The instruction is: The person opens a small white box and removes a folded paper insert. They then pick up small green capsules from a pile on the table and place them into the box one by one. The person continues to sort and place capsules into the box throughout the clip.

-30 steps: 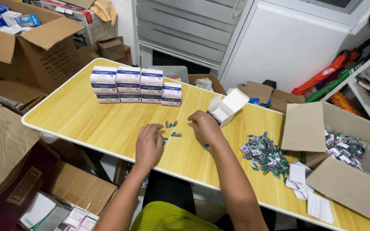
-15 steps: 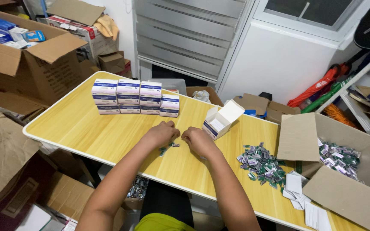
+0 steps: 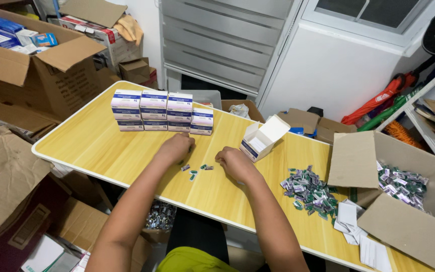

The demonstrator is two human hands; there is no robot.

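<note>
Small sachets [image 3: 196, 171] lie loose on the yellow table [image 3: 91, 146] between our left hand [image 3: 177, 147] and right hand [image 3: 235, 163], both curled loosely, gripping nothing we can see. Beside them, the small white box [image 3: 260, 139] stands open; the big carton [image 3: 404, 201] holds more sachets.

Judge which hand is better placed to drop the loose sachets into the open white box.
Right, probably. The right hand rests beside the open white box, with the loose sachets just to its left. The left hand lies farther from the box, nearer the stacked boxes.
</note>
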